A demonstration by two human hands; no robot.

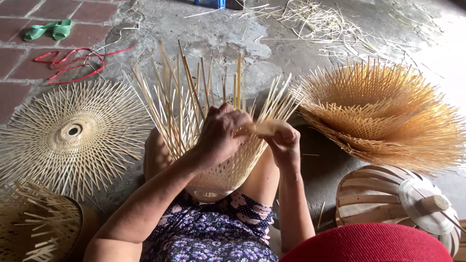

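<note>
The unfinished bamboo basket (213, 160) rests between the person's knees, on the lap. Its woven, rounded base faces the person; its open end faces away. The long axis runs from the lap outward and upward toward the top of the view. Loose bamboo stakes (179, 92) project from the woven section and fan out, tips pointing away from the person.

The left hand (221, 131) lies over the near rim of the woven section, knuckles up, fingers curled closed around a group of stakes. The left forearm enters from the lower left and runs diagonally upward.

The right hand (284, 140) sits just beside the left, at the right edge of the basket. Its fingers are closed, pinching a flat bamboo strip (262, 127) that runs leftward toward the left hand. The right forearm rises nearly vertically from the bottom edge.

On the floor (272, 53): a flat woven disc (73, 133) with radiating stakes at left, a stack of darker unfinished baskets (383, 111) at right, and a rounded slatted form (388, 199) at lower right.
</note>
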